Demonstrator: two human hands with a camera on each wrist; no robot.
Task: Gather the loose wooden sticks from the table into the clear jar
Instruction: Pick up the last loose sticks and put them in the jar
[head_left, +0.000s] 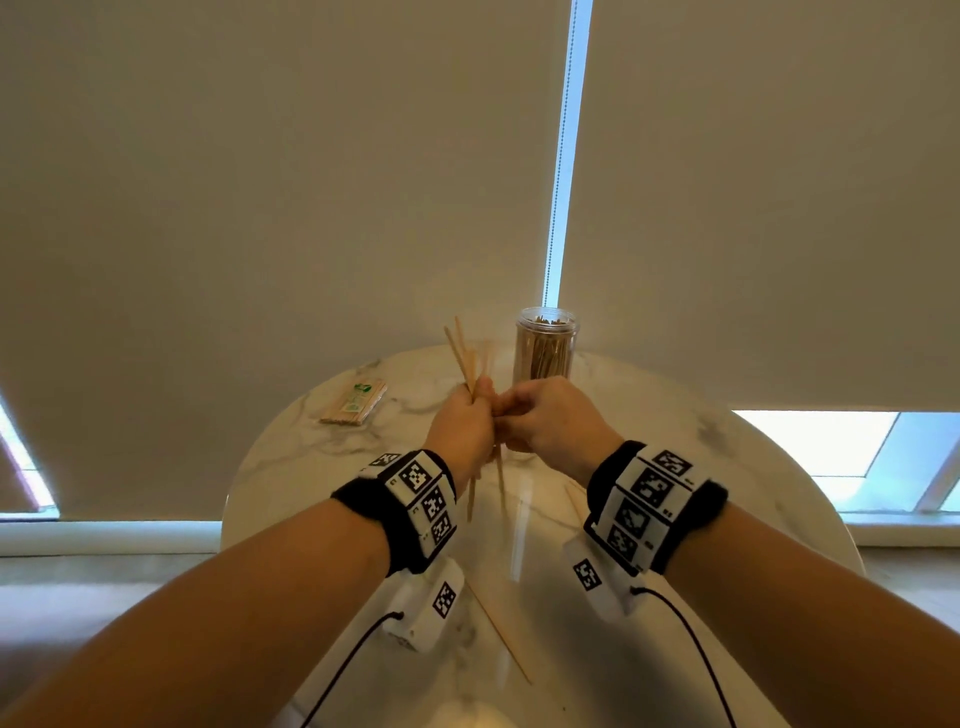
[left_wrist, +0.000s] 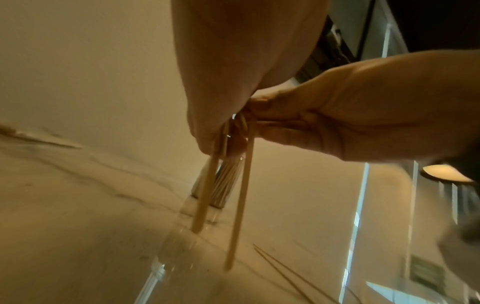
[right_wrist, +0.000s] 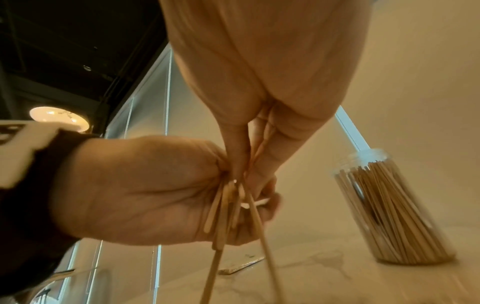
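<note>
Hands (head_left: 511, 415) together gripping wooden sticks (head_left: 465, 358), clear jar (head_left: 544, 345) behind

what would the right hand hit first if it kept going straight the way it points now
The left hand and the bundle of sticks it grips: the right hand points leftward at them and its fingers already seem to touch the sticks. The clear jar stands behind, off that line.

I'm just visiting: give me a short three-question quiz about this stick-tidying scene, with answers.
1. True or false: the clear jar lies on its side.
2. Which hand grips the bundle of sticks: A the left hand, B the right hand, C neither?
3. Fill in: a loose stick lies on the ____ table.

Key: 1 false, it stands upright, packed with sticks. 2 A; the right hand's fingers pinch at the same bundle. 3 marble.
</note>
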